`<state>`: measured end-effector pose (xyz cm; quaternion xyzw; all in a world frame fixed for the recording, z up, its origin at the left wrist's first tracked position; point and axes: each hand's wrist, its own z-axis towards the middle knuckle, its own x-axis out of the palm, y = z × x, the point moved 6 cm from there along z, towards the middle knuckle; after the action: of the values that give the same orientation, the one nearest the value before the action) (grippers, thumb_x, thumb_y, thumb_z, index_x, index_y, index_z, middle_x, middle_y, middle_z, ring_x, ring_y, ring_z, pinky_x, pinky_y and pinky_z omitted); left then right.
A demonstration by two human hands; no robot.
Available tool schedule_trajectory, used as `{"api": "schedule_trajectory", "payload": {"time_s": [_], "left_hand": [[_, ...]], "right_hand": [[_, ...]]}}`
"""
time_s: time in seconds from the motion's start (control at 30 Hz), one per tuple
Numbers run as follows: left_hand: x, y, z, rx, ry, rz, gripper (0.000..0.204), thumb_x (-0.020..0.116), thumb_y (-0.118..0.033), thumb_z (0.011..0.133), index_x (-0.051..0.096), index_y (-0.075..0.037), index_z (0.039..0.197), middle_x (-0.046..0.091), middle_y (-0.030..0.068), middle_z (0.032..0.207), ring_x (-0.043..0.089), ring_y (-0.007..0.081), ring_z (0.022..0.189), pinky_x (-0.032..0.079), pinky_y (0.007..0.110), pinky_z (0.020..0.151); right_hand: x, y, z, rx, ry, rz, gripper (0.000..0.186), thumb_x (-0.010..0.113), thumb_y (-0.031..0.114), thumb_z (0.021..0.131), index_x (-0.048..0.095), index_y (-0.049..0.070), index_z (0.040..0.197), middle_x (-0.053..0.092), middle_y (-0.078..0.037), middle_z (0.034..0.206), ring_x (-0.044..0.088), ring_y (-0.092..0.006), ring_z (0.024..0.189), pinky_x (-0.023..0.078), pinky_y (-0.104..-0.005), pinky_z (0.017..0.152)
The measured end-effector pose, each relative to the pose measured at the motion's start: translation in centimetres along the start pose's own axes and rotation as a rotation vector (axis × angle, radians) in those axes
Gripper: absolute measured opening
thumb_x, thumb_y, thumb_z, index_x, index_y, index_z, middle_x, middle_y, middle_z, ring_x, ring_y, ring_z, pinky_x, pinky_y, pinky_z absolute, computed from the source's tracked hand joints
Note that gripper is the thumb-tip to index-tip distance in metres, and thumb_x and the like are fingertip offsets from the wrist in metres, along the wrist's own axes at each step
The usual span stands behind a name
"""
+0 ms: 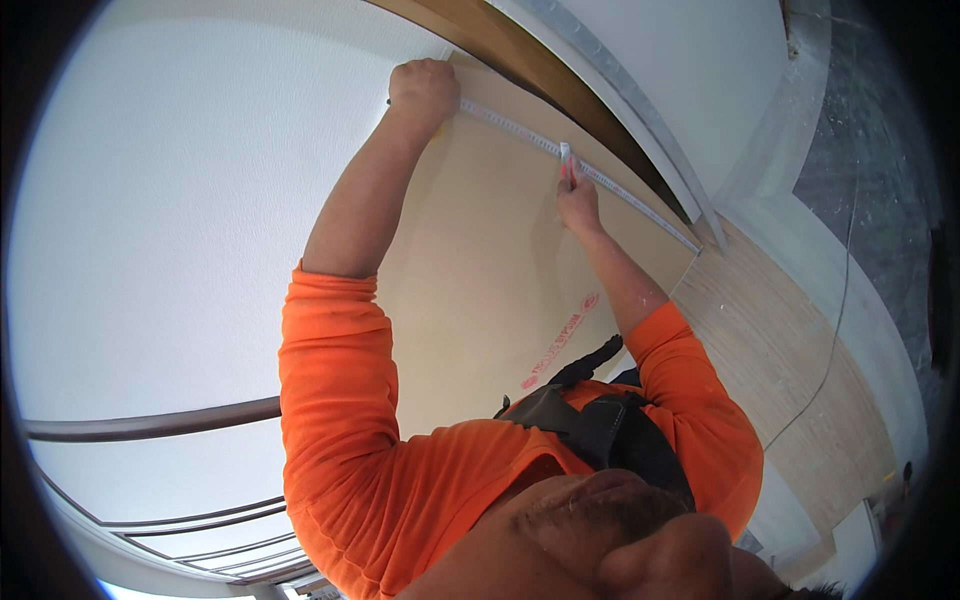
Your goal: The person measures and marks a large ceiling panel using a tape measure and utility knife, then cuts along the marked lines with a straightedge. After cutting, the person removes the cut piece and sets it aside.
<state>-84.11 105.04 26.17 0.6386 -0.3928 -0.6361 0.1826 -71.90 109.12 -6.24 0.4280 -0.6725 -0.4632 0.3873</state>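
Tape measure (pixel 512 127) is lying across the tan board (pixel 470 230), blade running 11 to 3 o'clock from board centre. I'm reading it as light, springy, liable to kink or slide; best hold is the case, blade pressed flat. Left hand (pixel 424 90) at 11: fingers are curling tightly round that end, probably hiding the case. Right hand (pixel 579 203) at 2: fingers are pinching a slim tool (pixel 566 157) at the blade; can't tell which kind. Brown strip (pixel 520 50) is running past at 1, white textured surface (pixel 200 200) spreading at 9.
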Motion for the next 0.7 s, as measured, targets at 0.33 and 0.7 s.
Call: {"api": "schedule_trajectory", "payload": {"time_s": [0.33,0.7], "left_hand": [[7.6,2.7,-10.8,0.058,0.039,-0.163,0.039,0.06,-0.04,0.095,0.076,-0.005,0.09,0.074,0.0194,0.094,0.073,0.0368,0.091,0.057,0.047,0.084],[30.6,0.9,-36.9,-0.258,0.752,-0.942,0.051,0.063,-0.056,0.093,0.077,-0.007,0.086,0.07,0.0096,0.062,0.072,0.0257,0.065,0.057,0.038,0.073]], "right_hand": [[0.1,0.6,1.5,-0.018,-0.073,-0.141,0.048,0.052,0.024,0.101,0.052,0.003,0.145,0.069,-0.028,0.109,0.068,-0.0386,0.1,0.053,-0.0427,0.087],[1.1,-1.8,2.5,0.055,-0.076,-0.077,0.045,0.056,0.024,0.101,0.056,0.001,0.14,0.07,-0.026,0.112,0.07,-0.0371,0.103,0.054,-0.0423,0.087]]}}
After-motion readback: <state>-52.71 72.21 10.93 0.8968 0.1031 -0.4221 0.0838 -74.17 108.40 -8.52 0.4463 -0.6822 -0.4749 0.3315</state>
